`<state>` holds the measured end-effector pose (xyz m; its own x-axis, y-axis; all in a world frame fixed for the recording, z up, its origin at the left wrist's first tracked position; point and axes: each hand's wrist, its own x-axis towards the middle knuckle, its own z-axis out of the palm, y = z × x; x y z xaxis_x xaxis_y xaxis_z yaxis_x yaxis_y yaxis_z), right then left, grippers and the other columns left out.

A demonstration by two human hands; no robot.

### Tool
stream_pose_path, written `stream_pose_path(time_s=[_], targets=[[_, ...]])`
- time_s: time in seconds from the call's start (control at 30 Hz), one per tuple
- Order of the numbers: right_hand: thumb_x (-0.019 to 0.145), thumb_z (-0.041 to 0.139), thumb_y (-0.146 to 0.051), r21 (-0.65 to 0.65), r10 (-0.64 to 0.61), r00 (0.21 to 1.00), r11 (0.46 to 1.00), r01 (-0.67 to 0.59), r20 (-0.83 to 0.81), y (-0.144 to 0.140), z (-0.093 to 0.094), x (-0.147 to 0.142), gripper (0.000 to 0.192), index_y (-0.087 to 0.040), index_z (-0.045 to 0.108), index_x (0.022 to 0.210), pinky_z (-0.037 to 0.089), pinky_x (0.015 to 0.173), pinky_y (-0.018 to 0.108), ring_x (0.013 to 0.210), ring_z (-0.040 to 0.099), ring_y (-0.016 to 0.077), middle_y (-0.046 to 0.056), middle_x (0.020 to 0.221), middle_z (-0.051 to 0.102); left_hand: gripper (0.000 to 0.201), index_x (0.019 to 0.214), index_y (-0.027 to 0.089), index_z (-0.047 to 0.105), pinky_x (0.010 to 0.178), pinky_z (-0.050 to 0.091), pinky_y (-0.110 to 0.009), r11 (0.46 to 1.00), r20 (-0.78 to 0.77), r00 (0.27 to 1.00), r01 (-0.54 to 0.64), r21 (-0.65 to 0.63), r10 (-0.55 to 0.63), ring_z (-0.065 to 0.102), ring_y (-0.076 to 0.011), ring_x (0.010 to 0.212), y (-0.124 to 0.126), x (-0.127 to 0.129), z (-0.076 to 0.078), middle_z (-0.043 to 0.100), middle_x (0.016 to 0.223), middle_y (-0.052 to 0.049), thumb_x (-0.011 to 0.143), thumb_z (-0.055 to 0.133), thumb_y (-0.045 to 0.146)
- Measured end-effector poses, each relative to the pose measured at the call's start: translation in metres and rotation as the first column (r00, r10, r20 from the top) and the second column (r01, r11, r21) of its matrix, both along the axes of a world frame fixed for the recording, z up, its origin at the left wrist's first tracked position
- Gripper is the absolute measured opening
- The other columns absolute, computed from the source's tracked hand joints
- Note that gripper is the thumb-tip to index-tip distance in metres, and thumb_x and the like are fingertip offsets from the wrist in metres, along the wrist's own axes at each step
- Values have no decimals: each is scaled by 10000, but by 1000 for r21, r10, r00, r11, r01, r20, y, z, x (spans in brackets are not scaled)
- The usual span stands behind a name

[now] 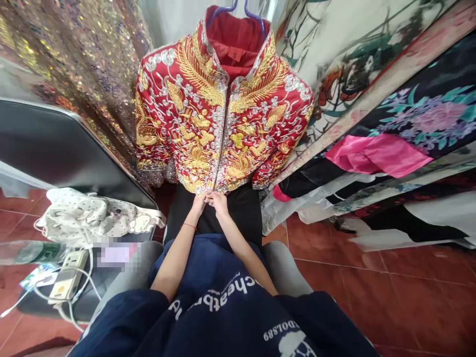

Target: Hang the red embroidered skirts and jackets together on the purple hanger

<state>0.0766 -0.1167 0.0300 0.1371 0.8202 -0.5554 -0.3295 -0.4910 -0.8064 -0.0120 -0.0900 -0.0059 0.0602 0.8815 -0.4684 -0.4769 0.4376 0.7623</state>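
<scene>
A red jacket [186, 119] with gold and silver embroidery hangs upright before me on a purple hanger [223, 9]. Its two front edges meet along a seam down the middle, and a small tag marked S shows inside the collar. At the bottom of that seam, my left hand [200, 202] pinches the front hem, a red string around its wrist. Close beside it, fingers also closed on the hem, is my right hand [219, 202]. Whatever small fastener may lie between the fingertips is hidden. Black cloth [238, 213] lies behind and below the hands.
A black chair [67, 148] at the left bears a dotted white cloth bag [85, 215], a power strip [69, 275] with white cables and a plastic bottle [33, 253]. Sequined fabric [100, 74] hangs behind it. Patterned garments [420, 114] hang along the right, above red floor tiles [357, 277].
</scene>
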Motion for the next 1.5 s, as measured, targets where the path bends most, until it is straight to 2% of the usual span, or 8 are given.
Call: stream_pose_path(time_s=[0.27, 0.57, 0.8, 0.93, 1.07, 1.17, 1.3, 1.5], targets=[[959, 630, -344, -40, 133, 939, 991, -127, 317, 1, 30, 26, 293, -185, 631, 1206, 557, 946, 429, 1111, 632, 210, 86, 1283, 625, 220, 1032, 110, 683, 879, 582, -384, 995, -29, 1000, 1, 98, 1, 694, -170, 913, -6, 7, 4, 721, 1009, -61, 874, 734, 255], [956, 632, -387, -98, 176, 963, 982, -159, 205, 18, 53, 24, 383, -170, 599, 1270, 581, 891, 420, 1065, 653, 211, 92, 1269, 630, 449, 874, 84, 765, 998, 530, -429, 979, -139, 984, -80, 190, 108, 740, -263, 942, -12, 6, 3, 789, 919, -124, 550, 913, 357], [919, 623, -257, 179, -1, 995, 984, -17, 100, 26, 132, 35, 193, -157, 637, 754, 442, 530, 193, 555, 638, 77, -43, 638, 646, 536, 1021, 81, 722, 933, 578, -409, 983, -299, 949, -49, 176, 101, 745, -250, 937, -12, 18, 14, 781, 1015, -143, 648, 856, 442], [829, 681, -315, 448, -27, 999, 894, 6, 41, 31, 178, 41, 143, -184, 648, 781, 352, 478, 180, 511, 615, 59, -43, 652, 671, 380, 815, 119, 717, 809, 584, -373, 992, -522, 853, 61, 114, 8, 738, -266, 853, -16, 7, 39, 756, 761, -95, 642, 854, 428], [747, 711, -360, 480, -13, 999, 877, -5, 34, 29, 188, 39, 187, -183, 651, 736, 301, 447, 200, 488, 574, 65, -27, 630, 665, 389, 470, 198, 553, 726, 504, -348, 985, -749, 656, 168, 32, -88, 695, -327, 806, -20, -17, 86, 521, 439, -24, 460, 934, 274], [709, 728, -379, 475, -25, 1000, 880, 23, -3, 25, 184, 35, 204, -186, 672, 747, 297, 449, 215, 487, 542, 69, -21, 644, 664, 355, 565, 213, 564, 708, 437, -298, 962, -857, 514, 252, 108, -39, 670, -271, 822, -11, -15, 132, 582, 573, -23, 624, 862, 396], [658, 767, -397, 465, -30, 998, 884, 53, -55, 24, 182, 32, 243, -183, 677, 729, 283, 449, 219, 477, 502, 72, -31, 593, 622, 176, 808, 216, 567, 632, 354, -265, 821, -944, 239, 475, 316, 226, 633, -192, 733, 13, 8, 177, 658, 790, -28, 858, 641, 367], [663, 776, -465, 481, -51, 998, 875, 57, -27, 31, 200, 25, 303, -196, 648, 717, 362, 449, 231, 432, 457, 68, -43, 567, 584, 115, 805, 218, 568, 593, 309, -261, 833, -942, 225, 446, 327, 250, 615, -192, 678, 29, 27, 177, 649, 741, -39, 901, 518, 258]])
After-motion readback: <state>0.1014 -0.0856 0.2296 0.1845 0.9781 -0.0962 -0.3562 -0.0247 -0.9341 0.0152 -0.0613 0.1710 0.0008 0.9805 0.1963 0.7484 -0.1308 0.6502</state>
